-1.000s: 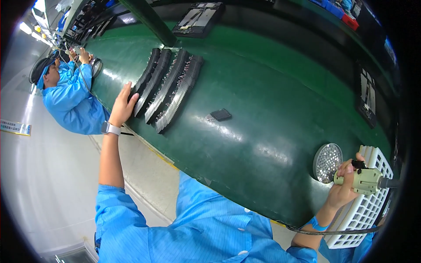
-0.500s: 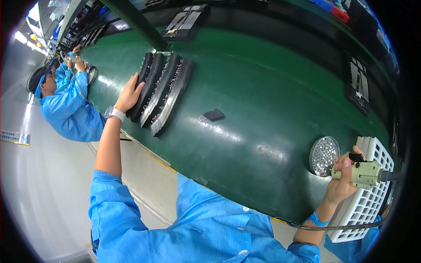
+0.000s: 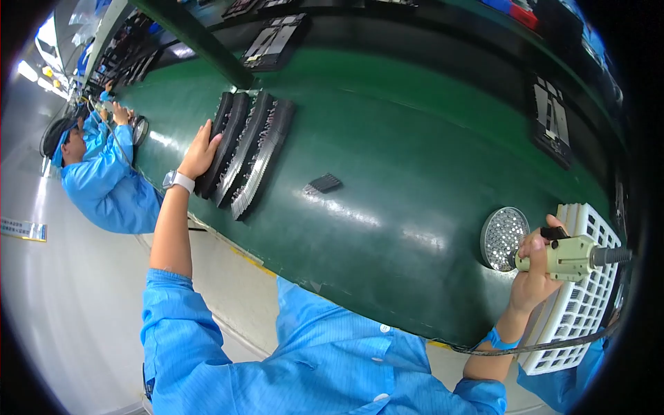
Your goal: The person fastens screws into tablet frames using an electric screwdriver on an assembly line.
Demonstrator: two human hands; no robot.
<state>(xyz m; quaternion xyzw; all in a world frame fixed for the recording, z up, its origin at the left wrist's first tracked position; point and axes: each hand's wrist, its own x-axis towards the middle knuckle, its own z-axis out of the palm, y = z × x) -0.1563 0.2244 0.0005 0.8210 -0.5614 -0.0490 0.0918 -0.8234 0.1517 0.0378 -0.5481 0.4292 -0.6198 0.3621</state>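
My left hand [image 3: 199,153], with a white-banded watch [image 3: 178,180] at the wrist, lies with fingers stretched along the left side of several rows of black and silver finned metal parts [image 3: 250,155]. In my right hand [image 3: 534,271] is a pale green electric screwdriver [image 3: 570,259]. Its front end is at the near right rim of a round dish [image 3: 486,252] filled with small shiny metal screws [image 3: 505,236]; the bit itself is hard to make out. A small group of dark finned pieces [image 3: 325,183] lies between the rows and the dish.
A white grid tray [image 3: 577,304] stands right of the dish, beneath the screwdriver. Its cable [image 3: 553,356] crosses my right forearm. Flat black device housings [image 3: 551,123] lie along the far side, and a green post [image 3: 200,45] rises behind the rows. Another person [image 3: 104,173] works at left.
The whole view has shifted slightly, so the bench things appear a little further left. Both hands stay at the same things, the right still gripping the electric screwdriver by the dish.
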